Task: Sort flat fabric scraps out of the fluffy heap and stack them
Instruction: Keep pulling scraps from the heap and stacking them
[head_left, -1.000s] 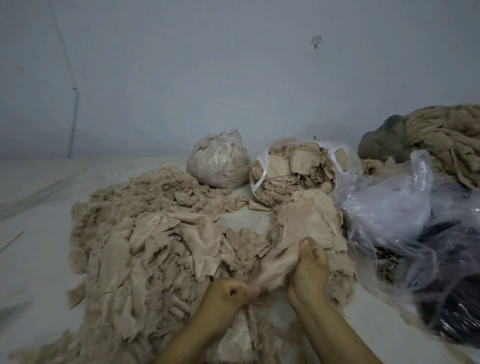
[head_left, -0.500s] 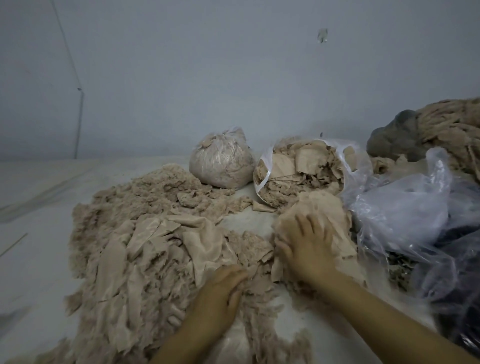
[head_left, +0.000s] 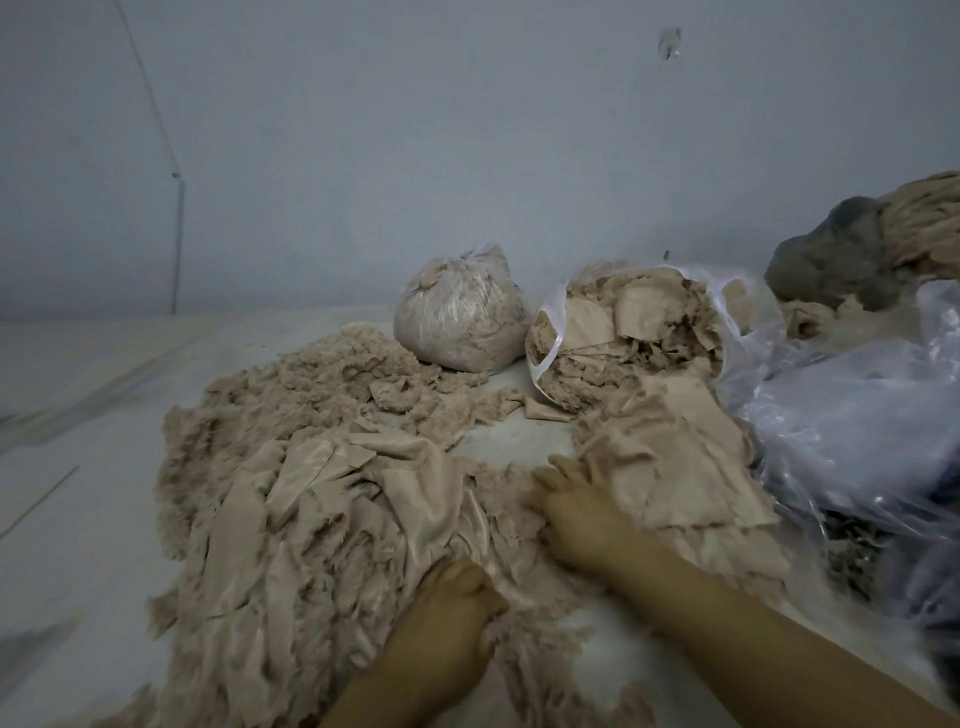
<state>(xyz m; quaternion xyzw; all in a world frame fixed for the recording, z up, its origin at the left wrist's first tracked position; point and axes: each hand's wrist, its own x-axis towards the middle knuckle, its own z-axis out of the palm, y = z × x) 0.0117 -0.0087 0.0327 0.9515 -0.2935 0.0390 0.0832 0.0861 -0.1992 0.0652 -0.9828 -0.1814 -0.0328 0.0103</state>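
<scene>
Fingers of the right hand (head_left: 582, 512) lie flat against the near-left edge of the stack (head_left: 670, 457), so square it gently while the left hand (head_left: 452, 597) (fingers buried, grip unclear) feels through the heap (head_left: 291, 499) beneath it for smooth scraps.

Left hand (head_left: 449, 613) curled, knuckles up; right hand (head_left: 582, 512) flat, fingers forward

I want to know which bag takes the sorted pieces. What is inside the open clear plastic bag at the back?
The open clear plastic bag lying on its side shows flat beige fabric scraps over frayed fluffy bits near its mouth. Deeper contents are hidden by those pieces and the crumpled plastic.
</scene>
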